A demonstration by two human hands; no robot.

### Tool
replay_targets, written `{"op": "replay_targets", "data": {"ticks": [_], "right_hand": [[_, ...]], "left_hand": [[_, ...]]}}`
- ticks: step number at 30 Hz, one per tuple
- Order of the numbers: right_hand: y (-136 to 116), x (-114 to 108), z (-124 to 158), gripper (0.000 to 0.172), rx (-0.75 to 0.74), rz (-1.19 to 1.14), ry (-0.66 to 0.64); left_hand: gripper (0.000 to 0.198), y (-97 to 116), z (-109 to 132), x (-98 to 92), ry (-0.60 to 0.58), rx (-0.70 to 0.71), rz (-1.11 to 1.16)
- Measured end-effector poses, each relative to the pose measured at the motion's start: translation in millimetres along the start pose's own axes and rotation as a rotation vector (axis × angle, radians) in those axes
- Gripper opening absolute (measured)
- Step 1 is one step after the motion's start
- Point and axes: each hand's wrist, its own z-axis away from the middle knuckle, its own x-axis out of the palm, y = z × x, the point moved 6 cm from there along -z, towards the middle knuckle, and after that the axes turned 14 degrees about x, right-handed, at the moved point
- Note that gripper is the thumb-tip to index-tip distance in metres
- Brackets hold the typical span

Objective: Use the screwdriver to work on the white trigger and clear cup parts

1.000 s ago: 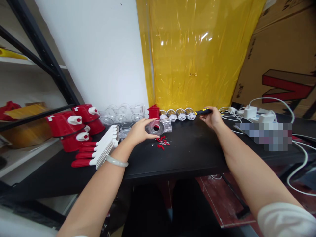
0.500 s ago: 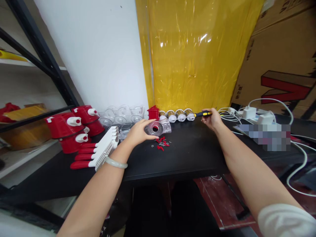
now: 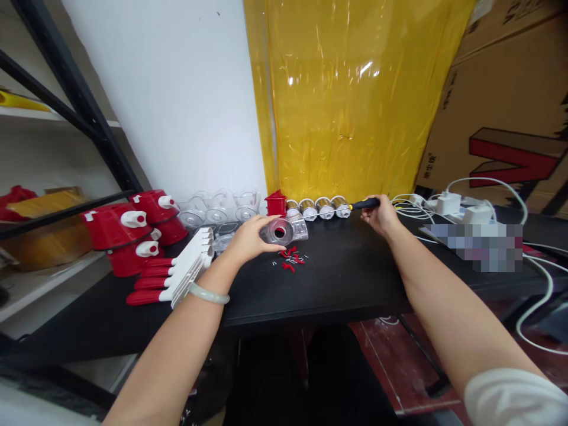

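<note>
My left hand (image 3: 252, 239) is closed round a clear plastic housing (image 3: 298, 227) with a round opening, tipped on its side above the black table. Inside the opening a red ring shows. In my right hand (image 3: 382, 214) is a long screwdriver (image 3: 364, 204) with a black and yellow handle. Its thin shaft runs left, level, towards the clear housing; I cannot tell what the tip touches. Under the housing lie small red plastic parts (image 3: 288, 267) and several loose screws (image 3: 274, 264). A red hopper-like part (image 3: 276, 203) stands just behind.
Several metal-and-white drums (image 3: 325, 208) line the back edge. To the left are clear plastic cups (image 3: 217, 208), white parts with red handles (image 3: 189, 263) and stacked red bases (image 3: 118, 228). White chargers with cables (image 3: 448, 202) lie at the right. A cardboard box (image 3: 501, 89) stands behind.
The screwdriver's handle has turned in my right hand, showing less yellow now. My left hand and the clear housing have stayed nearly in place.
</note>
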Motion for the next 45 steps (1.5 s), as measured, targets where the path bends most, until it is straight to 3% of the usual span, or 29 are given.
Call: {"op": "replay_targets", "data": {"ticks": [2, 5, 9, 16, 22, 28, 37, 40, 45], "right_hand": [[-0.6, -1.1, 0.3, 0.036, -0.039, 0.041, 0.015], [-2.5, -0.8, 1.4, 0.029, -0.090, 0.067, 0.016], [-1.7, 2.4, 2.3, 0.022, -0.008, -0.014, -0.040], [-2.2, -1.1, 1.0, 0.038, -0.056, 0.032, 0.015], [-3.1, 1.8, 3.4, 0.024, -0.010, -0.031, -0.045], [-3.9, -2.2, 2.0, 0.049, -0.059, 0.066, -0.024], [0.3, 2.5, -4.0, 0.027, -0.036, -0.007, -0.017], [0.6, 1.2, -5.9, 0.033, -0.024, 0.023, 0.005], [-4.2, -2.8, -0.9, 0.042, -0.150, 0.116, 0.064]], "left_hand": [[0.082, 0.3, -0.1, -0.6, 0.009, 0.006, -0.005], [0.081, 0.4, 0.2, -1.0, 0.013, 0.010, -0.010], [0.082, -0.4, 0.8, -0.3, -0.001, -0.005, 0.006], [0.083, -0.4, 0.2, -0.3, -0.004, -0.004, -0.005], [0.082, -1.0, 0.3, -0.3, 0.002, 0.000, -0.015], [0.083, -1.0, 0.4, 0.1, -0.002, -0.004, -0.009], [0.082, -0.7, 0.3, -0.3, -0.001, -0.004, -0.002], [0.082, -0.9, 0.2, -0.3, -0.002, -0.003, -0.014], [0.082, -0.7, 0.3, -0.4, -0.002, -0.005, -0.002]]}}
